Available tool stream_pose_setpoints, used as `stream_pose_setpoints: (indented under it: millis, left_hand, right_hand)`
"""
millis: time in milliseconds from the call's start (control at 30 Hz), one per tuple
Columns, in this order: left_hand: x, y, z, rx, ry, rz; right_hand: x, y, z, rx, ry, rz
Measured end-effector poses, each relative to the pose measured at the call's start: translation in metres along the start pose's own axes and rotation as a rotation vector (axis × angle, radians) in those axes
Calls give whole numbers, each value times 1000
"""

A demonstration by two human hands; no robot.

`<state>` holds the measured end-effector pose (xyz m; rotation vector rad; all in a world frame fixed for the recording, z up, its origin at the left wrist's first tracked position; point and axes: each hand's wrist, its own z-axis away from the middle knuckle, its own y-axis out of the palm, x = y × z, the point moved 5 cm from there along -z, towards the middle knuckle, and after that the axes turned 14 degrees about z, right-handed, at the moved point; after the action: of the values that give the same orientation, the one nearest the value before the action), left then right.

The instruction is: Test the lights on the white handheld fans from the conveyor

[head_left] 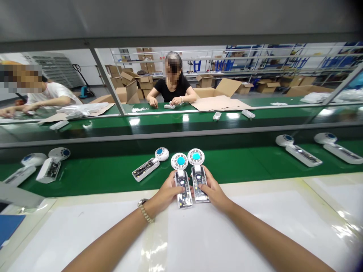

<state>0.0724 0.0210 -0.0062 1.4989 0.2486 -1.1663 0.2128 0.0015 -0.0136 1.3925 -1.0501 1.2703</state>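
The left hand [169,190] holds a small handheld fan [183,189] by its clear-fronted body, its fingers closed around the left side and the thumb pressed on the front. The right hand [213,189] grips a second handheld fan [200,184] the same way (thumb on the front again), its fingers wrapped round the right side. Both fans are held side by side above the near edge of the green conveyor belt [99,170], their round white heads with blue-green centres pointing to the far side. Circuit boards show through the bodies.

On the belt, just left of the held pair, lies an open-bodied fan [146,169], tilted, with its board bare. Two more fans [51,168] lie at the far left of the belt (one partly cut off by the view), and another two [303,155] at the right.

The white desk [113,234] spreads out nearest, beneath the forearms. Beyond the belt, a person in black [172,88] handles a white part [169,106] at a green worktop.
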Motion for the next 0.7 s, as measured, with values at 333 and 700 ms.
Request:
stream_pose_setpoints:
  millis: [333,700]
  left_hand:
    - [1,2,1,-30,-29,17]
    - [10,0,3,-43,-44,-53]
  right_hand:
    - [-5,0,-2,9,43,-84]
    - [-1,-15,-11,-62,293,-261]
